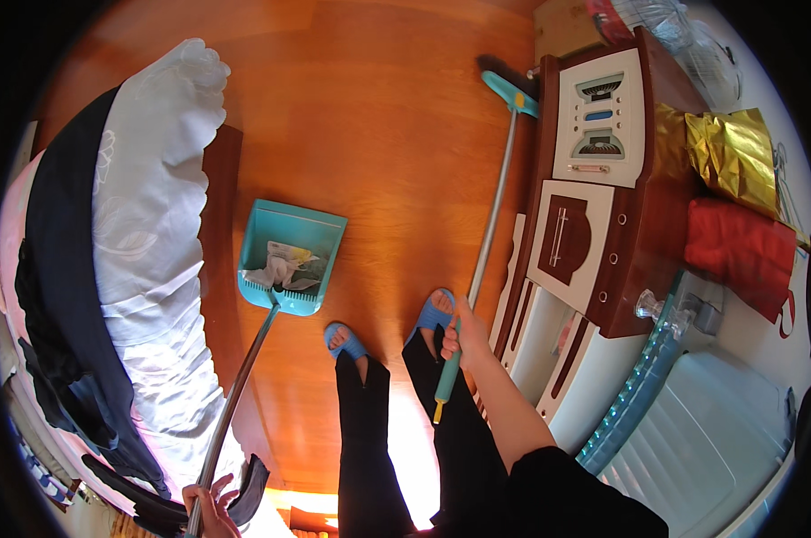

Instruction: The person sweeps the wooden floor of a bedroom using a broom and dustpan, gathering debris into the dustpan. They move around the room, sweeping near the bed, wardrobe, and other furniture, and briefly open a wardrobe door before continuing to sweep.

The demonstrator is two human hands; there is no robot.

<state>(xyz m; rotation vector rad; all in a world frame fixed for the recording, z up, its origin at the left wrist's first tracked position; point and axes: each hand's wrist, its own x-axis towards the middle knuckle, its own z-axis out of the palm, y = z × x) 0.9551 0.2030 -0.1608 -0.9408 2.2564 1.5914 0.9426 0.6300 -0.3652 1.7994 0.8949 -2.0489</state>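
Observation:
My right hand [466, 336] grips the teal handle of a broom [494, 208]. The broom's teal head with dark bristles lies at the foot of a dark red and white cabinet, ahead and to the right. With its fingers partly spread, my left hand [212, 508] holds the metal pole of a long-handled dustpan [244, 383] near the bottom left. The teal pan [305, 212] rests on the wooden floor ahead of my left foot. Crumpled white tissue [278, 270], a printed wrapper [288, 253] and some dark debris lie in it.
A bed with a white scalloped cover [157, 181] and dark clothes [69, 222] runs along the left. The cabinet [597, 249] stands at the right, with gold [735, 158] and red [738, 249] bags behind it. A translucent storage bin [708, 430] is lower right. Blue slippers are on my feet.

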